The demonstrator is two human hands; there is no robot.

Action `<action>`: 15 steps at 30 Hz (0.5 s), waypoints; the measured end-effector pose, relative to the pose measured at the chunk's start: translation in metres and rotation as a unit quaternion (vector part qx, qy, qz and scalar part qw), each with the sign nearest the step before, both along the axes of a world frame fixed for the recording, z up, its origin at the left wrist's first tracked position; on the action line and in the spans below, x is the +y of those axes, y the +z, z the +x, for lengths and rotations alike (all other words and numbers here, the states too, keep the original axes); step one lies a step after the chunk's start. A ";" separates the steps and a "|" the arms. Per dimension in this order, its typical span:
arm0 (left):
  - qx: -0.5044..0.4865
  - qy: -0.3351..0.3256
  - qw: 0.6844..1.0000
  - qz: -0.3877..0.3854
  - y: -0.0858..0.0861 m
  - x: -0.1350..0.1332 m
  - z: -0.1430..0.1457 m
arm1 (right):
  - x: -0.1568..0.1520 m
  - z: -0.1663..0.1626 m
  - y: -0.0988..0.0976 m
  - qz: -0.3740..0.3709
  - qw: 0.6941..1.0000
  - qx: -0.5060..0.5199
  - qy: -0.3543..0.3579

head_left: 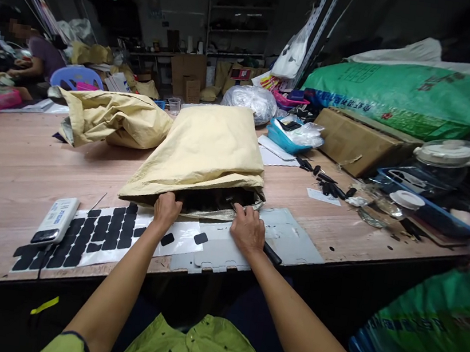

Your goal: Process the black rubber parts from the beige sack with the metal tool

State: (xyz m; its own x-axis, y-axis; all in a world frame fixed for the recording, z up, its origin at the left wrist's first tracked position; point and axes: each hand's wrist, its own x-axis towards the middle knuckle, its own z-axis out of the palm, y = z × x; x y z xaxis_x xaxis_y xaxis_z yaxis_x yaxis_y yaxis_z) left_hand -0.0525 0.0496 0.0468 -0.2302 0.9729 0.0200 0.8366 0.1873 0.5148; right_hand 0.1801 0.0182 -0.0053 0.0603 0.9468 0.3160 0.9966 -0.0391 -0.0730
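A large tan paper sack [206, 149] lies on the wooden table [6, 169] with its open mouth toward me, dark items showing inside. My left hand [166, 208] is closed on the left edge of the sack's mouth. My right hand [247, 229] rests at the right side of the mouth, fingers curled around a thin black tool [271, 254] that sticks out toward my wrist. Both hands lie over a grey metal plate [291, 241] and a white sheet of black adhesive pads [97, 233].
A white power bank [56, 220] sits on the pad sheet. A second crumpled tan sack [113, 116] lies behind left. Black small parts [325, 182], a cardboard box [361, 140], trays and green sacks [401, 94] crowd the right. Another person [38, 58] sits far left.
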 end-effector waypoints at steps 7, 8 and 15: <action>-0.056 -0.234 0.965 0.104 -0.024 -0.079 0.020 | -0.001 0.000 -0.002 0.000 1.000 0.007 -0.001; -0.054 -0.230 0.967 0.095 -0.030 -0.086 0.023 | -0.001 0.000 -0.002 0.000 1.000 0.009 0.000; -0.112 -0.216 0.965 0.096 -0.045 -0.087 0.023 | 0.000 0.006 0.007 -0.024 0.997 0.078 -0.004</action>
State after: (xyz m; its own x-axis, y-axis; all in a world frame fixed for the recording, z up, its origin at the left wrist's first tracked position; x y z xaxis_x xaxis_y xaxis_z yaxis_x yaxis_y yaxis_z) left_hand -0.0299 -0.0378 0.0020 0.1772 0.9621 0.2071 0.6782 -0.2719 0.6828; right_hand 0.1860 0.0182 0.0012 0.1129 0.9601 0.2560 0.9730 -0.0546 -0.2245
